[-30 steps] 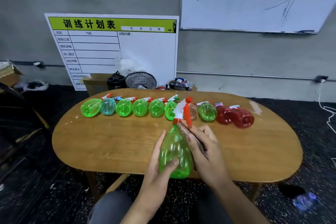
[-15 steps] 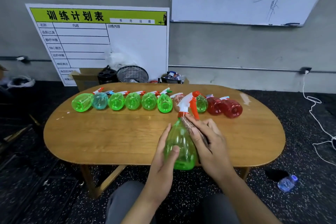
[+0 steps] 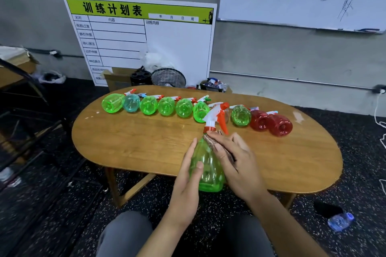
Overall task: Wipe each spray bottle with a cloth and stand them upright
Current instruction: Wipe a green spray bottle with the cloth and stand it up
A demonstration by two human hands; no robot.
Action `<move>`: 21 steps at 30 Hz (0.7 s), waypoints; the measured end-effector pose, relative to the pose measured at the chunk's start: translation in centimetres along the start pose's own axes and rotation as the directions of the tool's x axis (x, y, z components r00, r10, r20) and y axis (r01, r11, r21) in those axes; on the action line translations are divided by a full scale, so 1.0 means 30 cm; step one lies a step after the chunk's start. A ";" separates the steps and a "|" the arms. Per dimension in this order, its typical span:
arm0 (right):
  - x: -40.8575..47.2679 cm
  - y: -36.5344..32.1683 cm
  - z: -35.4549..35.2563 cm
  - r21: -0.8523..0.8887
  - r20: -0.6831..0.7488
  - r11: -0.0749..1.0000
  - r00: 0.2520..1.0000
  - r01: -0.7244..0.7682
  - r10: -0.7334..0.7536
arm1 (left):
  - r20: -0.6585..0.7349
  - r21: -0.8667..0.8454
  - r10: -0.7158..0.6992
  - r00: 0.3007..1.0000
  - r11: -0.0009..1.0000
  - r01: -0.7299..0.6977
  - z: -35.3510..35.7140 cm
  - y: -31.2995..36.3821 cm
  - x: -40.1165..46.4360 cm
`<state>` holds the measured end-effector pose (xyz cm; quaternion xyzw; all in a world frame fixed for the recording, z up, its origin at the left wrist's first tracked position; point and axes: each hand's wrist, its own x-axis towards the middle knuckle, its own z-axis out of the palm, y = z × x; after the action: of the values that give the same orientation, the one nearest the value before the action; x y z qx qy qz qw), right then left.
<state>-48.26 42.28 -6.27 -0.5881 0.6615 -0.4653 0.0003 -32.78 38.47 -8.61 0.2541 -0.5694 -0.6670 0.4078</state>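
My left hand [image 3: 189, 175] grips a green spray bottle [image 3: 205, 170] with a white and orange trigger head, held upright at the near edge of the wooden table [image 3: 135, 142]. My right hand [image 3: 236, 162] presses a brownish cloth [image 3: 211, 139] against the bottle's shoulder, fingers curled over it; most of the cloth is hidden under the palm. A row of several bottles lies on its side along the far part of the table: green ones [image 3: 148, 105], a teal one [image 3: 131, 102], a green one [image 3: 241, 115] and two red ones [image 3: 278, 125].
A schedule board [image 3: 146, 37] leans on the wall behind the table, with a cardboard box [image 3: 117, 80], a black pot and a wire basket [image 3: 168, 78] in front of it. A plastic bottle [image 3: 340, 221] lies on the floor at right. A chair frame stands at left.
The view has shifted a little. My right hand with the cloth has stayed near the bottle's neck and shoulder; my left hand keeps the same hold on the body.
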 end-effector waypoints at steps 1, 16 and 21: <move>-0.017 -0.011 0.013 0.002 -0.008 1.000 1.000 0.019 -0.019 | -0.007 0.006 0.000 1.000 1.000 0.000 -0.013 -0.001 -0.017; -0.215 -0.185 0.111 -0.169 0.015 0.887 0.901 0.430 -0.434 | -0.025 -0.100 -0.026 0.999 0.995 0.023 -0.221 0.024 -0.208; -0.181 -0.213 0.136 0.029 -0.084 0.986 0.984 0.162 -0.159 | -0.020 -0.032 0.005 1.000 0.999 -0.005 -0.239 -0.007 -0.260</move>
<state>-39.37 44.79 -7.61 -0.6200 0.6029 -0.4992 -0.0539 -22.87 41.02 -11.38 0.2527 -0.5551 -0.6725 0.4192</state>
